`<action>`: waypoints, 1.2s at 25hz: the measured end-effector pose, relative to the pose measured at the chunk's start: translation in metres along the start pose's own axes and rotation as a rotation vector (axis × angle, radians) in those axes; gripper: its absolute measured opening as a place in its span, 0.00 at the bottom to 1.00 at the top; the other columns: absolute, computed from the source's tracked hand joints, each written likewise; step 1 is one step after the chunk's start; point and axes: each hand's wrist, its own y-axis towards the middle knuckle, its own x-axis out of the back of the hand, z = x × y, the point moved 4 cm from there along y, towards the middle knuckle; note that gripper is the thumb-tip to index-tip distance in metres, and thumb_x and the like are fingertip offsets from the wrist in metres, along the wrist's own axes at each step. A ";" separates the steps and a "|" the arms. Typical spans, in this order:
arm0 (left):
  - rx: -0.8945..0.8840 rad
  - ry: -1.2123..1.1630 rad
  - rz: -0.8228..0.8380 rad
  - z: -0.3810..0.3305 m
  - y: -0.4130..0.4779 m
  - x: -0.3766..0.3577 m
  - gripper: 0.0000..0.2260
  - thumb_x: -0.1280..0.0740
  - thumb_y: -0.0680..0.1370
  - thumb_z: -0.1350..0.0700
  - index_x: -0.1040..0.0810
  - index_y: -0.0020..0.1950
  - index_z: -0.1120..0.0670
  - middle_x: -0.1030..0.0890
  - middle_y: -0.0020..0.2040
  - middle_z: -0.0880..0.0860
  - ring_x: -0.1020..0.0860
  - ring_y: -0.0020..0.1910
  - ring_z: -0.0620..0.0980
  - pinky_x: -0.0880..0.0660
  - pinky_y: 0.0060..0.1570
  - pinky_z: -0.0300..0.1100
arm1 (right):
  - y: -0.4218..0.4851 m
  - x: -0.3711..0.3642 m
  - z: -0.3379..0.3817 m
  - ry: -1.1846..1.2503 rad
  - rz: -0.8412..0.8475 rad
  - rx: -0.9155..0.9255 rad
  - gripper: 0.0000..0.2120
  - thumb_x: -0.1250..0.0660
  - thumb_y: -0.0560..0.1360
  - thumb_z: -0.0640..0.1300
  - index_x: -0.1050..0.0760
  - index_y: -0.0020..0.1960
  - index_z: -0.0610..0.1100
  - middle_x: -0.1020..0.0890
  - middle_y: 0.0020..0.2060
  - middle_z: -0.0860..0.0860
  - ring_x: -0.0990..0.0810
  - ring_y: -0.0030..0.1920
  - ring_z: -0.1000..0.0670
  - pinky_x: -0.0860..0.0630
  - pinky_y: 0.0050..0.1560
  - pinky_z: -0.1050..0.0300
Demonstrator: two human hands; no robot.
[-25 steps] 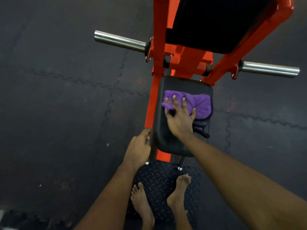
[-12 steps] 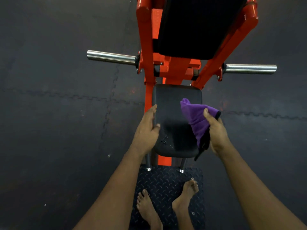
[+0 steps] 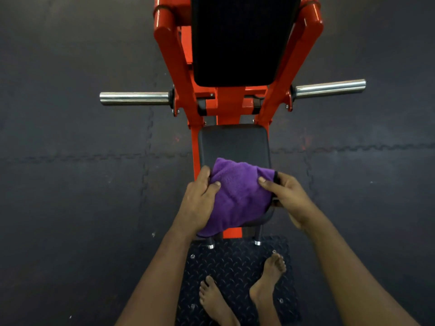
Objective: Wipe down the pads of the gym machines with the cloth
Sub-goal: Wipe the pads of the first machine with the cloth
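A purple cloth (image 3: 237,198) lies spread over the near half of the black seat pad (image 3: 233,142) of an orange gym machine. My left hand (image 3: 200,198) grips the cloth's left edge, thumb on top. My right hand (image 3: 286,196) pinches the cloth's right edge, where a black trim shows. Above the seat stands a long black back pad (image 3: 237,38), untouched. The far half of the seat pad is bare.
The orange frame (image 3: 174,67) rises on both sides of the back pad. Chrome weight pegs stick out left (image 3: 134,98) and right (image 3: 329,88). My bare feet stand on a black checker footplate (image 3: 226,260). Dark rubber floor tiles surround the machine.
My right hand brought the cloth from the seat's right side onto the pad. My left hand left the seat's edge and took hold of the cloth's left side. The camera view tilted up.
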 end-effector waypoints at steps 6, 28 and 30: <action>0.143 0.021 -0.016 0.019 0.027 0.006 0.04 0.39 0.74 0.57 0.32 0.39 0.53 0.26 0.36 0.47 0.29 0.37 0.45 0.32 0.42 0.45 | 0.024 0.005 -0.018 -0.063 0.183 -0.031 0.11 0.28 0.77 0.43 0.20 0.57 0.40 0.15 0.42 0.47 0.17 0.40 0.50 0.19 0.39 0.53; 0.264 0.845 -0.232 0.076 0.013 -0.103 0.32 0.47 0.82 0.37 0.57 0.82 0.42 0.58 0.83 0.55 0.42 0.76 0.68 0.32 0.67 0.64 | 0.092 0.009 -0.095 -0.459 -0.442 -0.015 0.27 0.53 0.83 0.65 0.50 0.80 0.62 0.19 0.63 0.42 0.19 0.59 0.37 0.23 0.60 0.38; 0.229 0.853 -0.266 0.073 0.054 -0.094 0.31 0.48 0.83 0.38 0.56 0.82 0.43 0.58 0.83 0.55 0.42 0.76 0.67 0.33 0.68 0.64 | 0.093 0.009 -0.097 -0.448 -0.443 0.001 0.27 0.54 0.83 0.65 0.50 0.80 0.63 0.19 0.63 0.44 0.19 0.60 0.39 0.22 0.60 0.38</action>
